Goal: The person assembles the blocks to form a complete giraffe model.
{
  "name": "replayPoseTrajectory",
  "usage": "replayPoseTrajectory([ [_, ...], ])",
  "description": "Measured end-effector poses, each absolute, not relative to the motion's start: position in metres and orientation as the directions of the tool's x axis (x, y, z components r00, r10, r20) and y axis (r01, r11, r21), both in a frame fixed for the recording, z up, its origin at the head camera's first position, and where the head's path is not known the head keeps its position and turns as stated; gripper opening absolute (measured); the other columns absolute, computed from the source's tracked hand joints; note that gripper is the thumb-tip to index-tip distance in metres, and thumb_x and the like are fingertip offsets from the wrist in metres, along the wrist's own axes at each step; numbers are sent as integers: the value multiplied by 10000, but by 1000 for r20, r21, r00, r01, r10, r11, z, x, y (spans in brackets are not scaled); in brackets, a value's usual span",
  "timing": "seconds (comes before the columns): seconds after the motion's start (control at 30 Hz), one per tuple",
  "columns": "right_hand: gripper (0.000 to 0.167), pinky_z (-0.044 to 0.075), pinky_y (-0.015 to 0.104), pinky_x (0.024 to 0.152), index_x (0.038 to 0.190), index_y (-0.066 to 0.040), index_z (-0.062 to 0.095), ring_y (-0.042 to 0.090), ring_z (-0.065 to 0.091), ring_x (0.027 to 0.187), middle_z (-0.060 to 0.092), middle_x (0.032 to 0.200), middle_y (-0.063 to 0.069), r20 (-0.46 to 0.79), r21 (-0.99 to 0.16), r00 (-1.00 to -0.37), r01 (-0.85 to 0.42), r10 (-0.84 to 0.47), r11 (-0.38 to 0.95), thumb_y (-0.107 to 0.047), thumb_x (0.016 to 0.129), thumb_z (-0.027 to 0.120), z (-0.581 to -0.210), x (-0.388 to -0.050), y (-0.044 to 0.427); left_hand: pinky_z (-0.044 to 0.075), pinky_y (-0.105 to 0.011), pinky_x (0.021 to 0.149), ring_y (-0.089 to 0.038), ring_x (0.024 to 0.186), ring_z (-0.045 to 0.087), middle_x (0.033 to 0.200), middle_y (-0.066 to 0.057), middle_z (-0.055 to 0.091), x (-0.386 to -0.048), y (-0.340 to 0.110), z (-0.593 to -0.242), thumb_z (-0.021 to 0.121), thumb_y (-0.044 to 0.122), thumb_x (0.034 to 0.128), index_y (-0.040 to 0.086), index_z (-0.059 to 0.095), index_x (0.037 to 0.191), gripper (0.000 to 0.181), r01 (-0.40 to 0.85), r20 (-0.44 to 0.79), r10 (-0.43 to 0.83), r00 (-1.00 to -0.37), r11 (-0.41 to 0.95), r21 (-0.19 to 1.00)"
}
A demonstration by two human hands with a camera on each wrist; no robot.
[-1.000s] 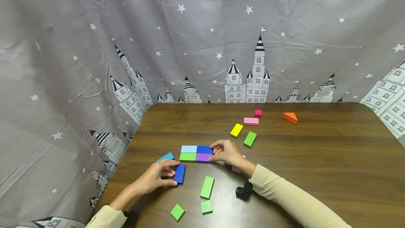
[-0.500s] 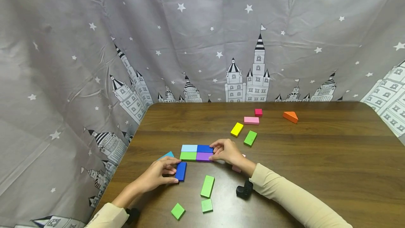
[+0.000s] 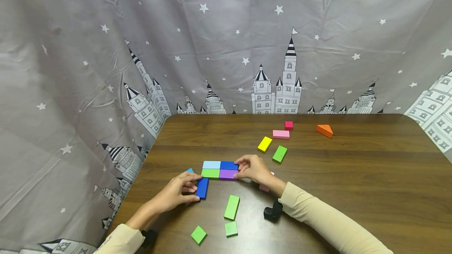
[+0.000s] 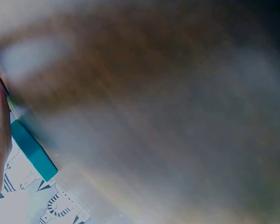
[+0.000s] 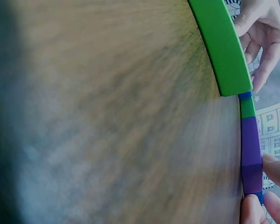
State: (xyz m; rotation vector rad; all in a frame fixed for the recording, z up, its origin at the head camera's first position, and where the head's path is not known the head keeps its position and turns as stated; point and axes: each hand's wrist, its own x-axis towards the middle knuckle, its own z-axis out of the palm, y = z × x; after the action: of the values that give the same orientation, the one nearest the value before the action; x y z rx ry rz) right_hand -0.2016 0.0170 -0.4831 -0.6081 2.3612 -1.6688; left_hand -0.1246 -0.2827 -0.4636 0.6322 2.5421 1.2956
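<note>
In the head view my left hand (image 3: 178,192) holds a dark blue block (image 3: 203,188) between thumb and fingers. The block lies slanted, its far end close to the green block (image 3: 210,173); whether they touch I cannot tell. That green block forms a flat rectangle with a light blue block (image 3: 211,164), a second dark blue block (image 3: 229,165) and a purple block (image 3: 228,174). My right hand (image 3: 253,169) grips the rectangle's right end, thumb at the purple block, fingertips at the second blue one. A cyan block (image 3: 190,170) is mostly hidden behind my left hand.
Nearer me lie a long light green block (image 3: 231,207) and two green squares (image 3: 231,229). Farther back are yellow (image 3: 265,144), green (image 3: 279,154), pink (image 3: 281,134) and red (image 3: 288,125) blocks and an orange triangle (image 3: 325,130). A pink block (image 3: 264,187) sits under my right wrist.
My left hand has slid the dark blue block slightly away from me, closer to the rectangle, and now covers more of the cyan block. The right hand keeps its place.
</note>
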Motion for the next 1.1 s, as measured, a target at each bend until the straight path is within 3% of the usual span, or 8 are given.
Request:
replayPoseTrajectory([
  [0.83, 371, 523, 196, 607, 1029, 105, 702, 59, 596, 619, 686, 799, 164, 67, -941, -896, -203, -439, 270, 30, 708, 872, -482, -203, 19, 555, -305, 861, -260, 992, 652, 1335, -267, 536, -127, -280, -460, 812, 56, 833, -111, 509, 1361, 631, 252, -21, 465, -885, 518, 818],
  [1.1, 374, 521, 195, 601, 1024, 98, 707, 68, 602, 624, 687, 794, 146, 66, -940, -899, -202, -433, 275, 20, 702, 881, -483, -203, 19, 561, -315, 852, -281, 957, 664, 1317, -291, 547, -129, -278, -453, 767, 49, 877, -119, 488, 1370, 591, 255, -15, 484, -875, 488, 835],
])
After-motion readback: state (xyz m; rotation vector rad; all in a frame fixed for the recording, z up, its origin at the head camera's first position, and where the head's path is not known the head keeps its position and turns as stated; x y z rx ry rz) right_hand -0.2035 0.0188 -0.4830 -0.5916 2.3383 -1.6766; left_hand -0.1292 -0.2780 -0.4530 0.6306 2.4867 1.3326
